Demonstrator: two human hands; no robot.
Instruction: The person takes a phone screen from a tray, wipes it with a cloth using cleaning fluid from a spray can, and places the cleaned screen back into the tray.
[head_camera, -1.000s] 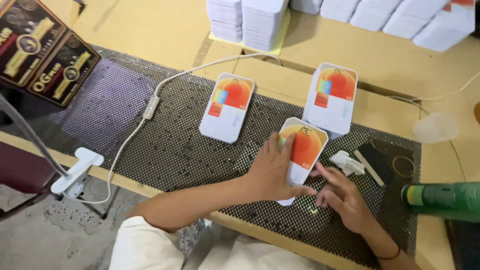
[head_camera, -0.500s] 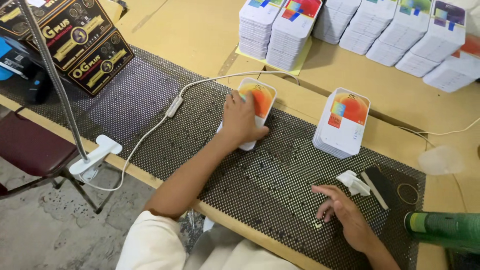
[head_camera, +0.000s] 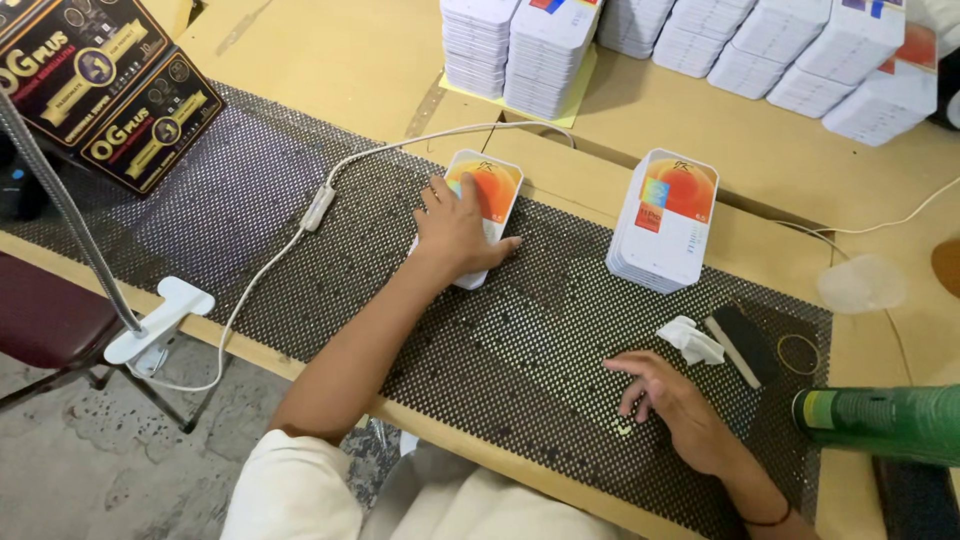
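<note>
The white phone box (head_camera: 478, 215) with an orange picture lies left of the stacked boxes (head_camera: 668, 220), under the left hand (head_camera: 455, 232), fingers spread flat on it. The right hand (head_camera: 672, 408) rests in front of that stack, fingers loosely curled, holding nothing.

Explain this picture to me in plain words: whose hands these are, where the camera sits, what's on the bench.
There is no machine; a person works with bare hands, filmed by a camera on their head looking down. The left hand lies flat on a white box with an orange picture. The right hand rests fingertips-down on the black dotted mat, holding nothing. A stack of similar boxes stands further right, with more white stacks behind. A white cable, a clamp and a green can lie about.
</note>
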